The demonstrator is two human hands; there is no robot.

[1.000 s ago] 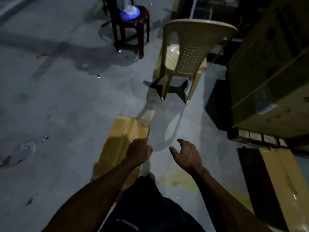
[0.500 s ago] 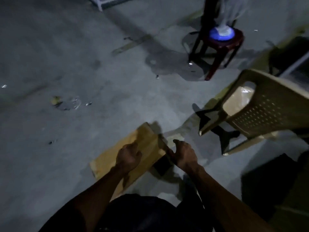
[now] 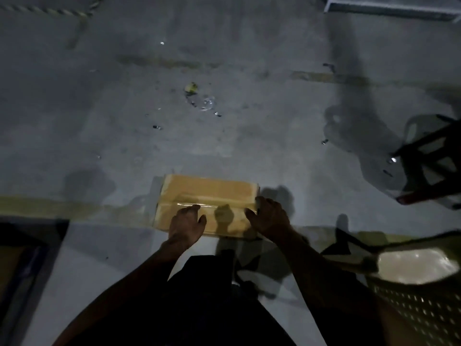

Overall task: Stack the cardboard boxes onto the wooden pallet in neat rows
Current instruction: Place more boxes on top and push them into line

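A flat, taped cardboard box (image 3: pixel 209 193) is in front of me at the middle of the head view, long side running left to right. My left hand (image 3: pixel 186 224) grips its near edge, with the fingers lying on the top face. My right hand (image 3: pixel 270 217) holds the right end, fingers curled round the corner. The box throws a shadow on the concrete floor to its right. No wooden pallet is in view.
A beige plastic chair (image 3: pixel 414 270) stands at the lower right and a dark red stool (image 3: pixel 429 171) at the right edge. Small litter (image 3: pixel 199 101) lies on the floor ahead. A yellow floor line (image 3: pixel 62 208) runs left. A dark object (image 3: pixel 20 258) sits lower left.
I have turned left, so the chair and stool slid to the right edge. Both hands took hold of the box, which now lies crosswise between them instead of pointing away.
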